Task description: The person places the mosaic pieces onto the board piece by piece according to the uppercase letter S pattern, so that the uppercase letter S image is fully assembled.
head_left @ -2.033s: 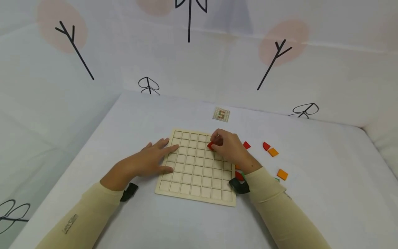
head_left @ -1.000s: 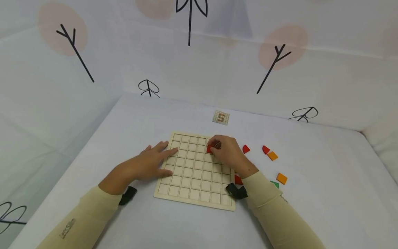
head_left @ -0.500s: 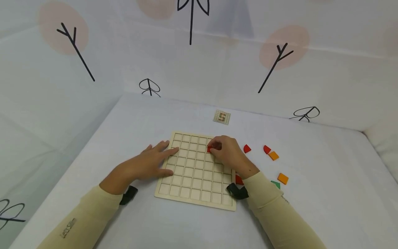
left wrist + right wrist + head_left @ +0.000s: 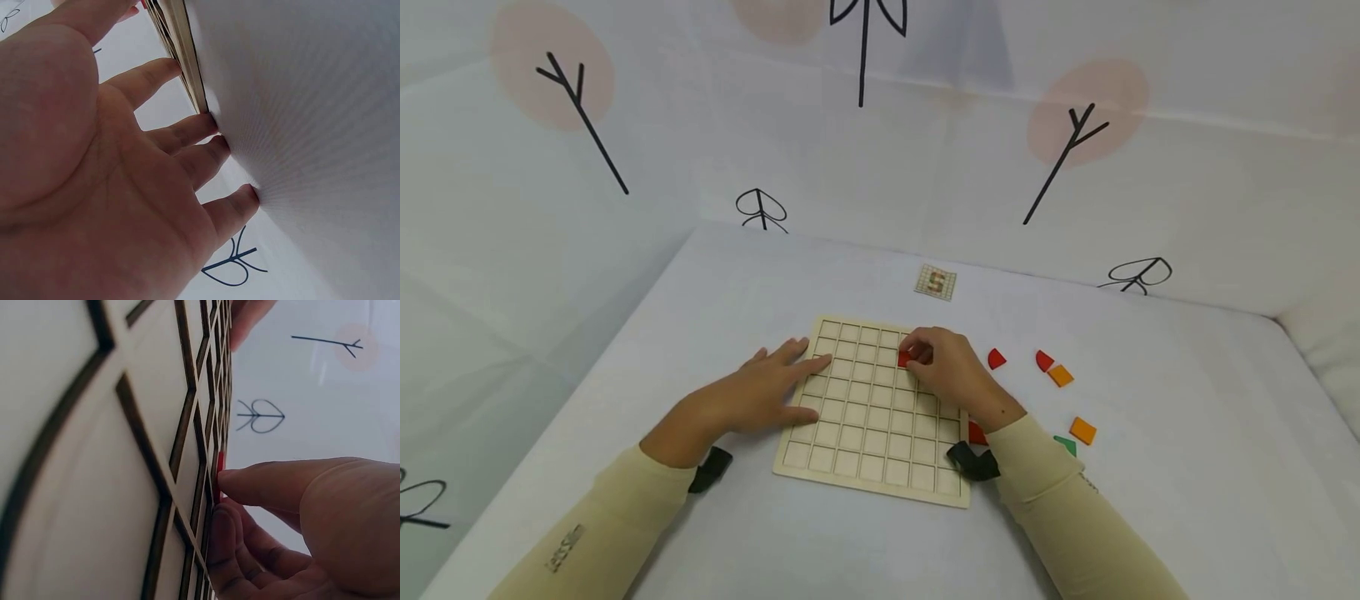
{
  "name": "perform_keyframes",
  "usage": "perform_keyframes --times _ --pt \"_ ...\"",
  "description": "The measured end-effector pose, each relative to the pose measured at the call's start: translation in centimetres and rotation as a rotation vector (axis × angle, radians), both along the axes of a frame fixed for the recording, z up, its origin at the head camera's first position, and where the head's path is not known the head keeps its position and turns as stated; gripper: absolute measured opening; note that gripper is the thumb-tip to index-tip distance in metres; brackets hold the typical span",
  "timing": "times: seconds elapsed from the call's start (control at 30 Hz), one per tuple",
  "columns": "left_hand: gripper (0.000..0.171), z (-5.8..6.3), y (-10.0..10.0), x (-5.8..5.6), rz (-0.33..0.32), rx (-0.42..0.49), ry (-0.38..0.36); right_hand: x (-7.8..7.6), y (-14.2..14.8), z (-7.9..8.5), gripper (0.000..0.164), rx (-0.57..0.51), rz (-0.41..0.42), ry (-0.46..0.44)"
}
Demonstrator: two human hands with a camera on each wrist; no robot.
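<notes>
A pale wooden grid board (image 4: 871,467) lies on the white table. My left hand (image 4: 752,392) is spread over its left side, with thumb and index finger on the board. Its other fingertips (image 4: 217,145) reach the board's edge and the cloth. At the board's upper right, my right hand (image 4: 951,367) pinches a small red tile (image 4: 903,359) with thumb and fingers. The tile sits low at a cell, partly covered by the fingers, and shows as a thin red edge (image 4: 220,461) in the right wrist view.
Right of the board lie red quarter-circle tiles (image 4: 996,358), orange square tiles (image 4: 1082,430) and a green tile (image 4: 1065,445). Another red tile (image 4: 977,433) is partly hidden by the right wrist strap. A small pattern card (image 4: 936,282) lies behind the board.
Two seconds ago the red tile was tilted in my right fingers; since then it has come down flat at the cell. My left hand has stayed in place.
</notes>
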State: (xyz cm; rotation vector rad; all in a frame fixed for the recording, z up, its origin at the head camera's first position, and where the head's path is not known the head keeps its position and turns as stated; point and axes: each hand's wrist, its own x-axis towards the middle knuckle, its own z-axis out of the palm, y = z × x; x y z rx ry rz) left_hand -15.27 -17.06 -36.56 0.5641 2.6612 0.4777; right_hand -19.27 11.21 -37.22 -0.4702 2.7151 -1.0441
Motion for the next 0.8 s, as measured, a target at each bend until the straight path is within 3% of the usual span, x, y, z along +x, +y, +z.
perform_keyframes --times 0.8 --pt "0.082 -0.13 0.12 0.27 0.003 0.008 0.015 0.48 -0.17 0.33 0.02 0.04 0.007 0.033"
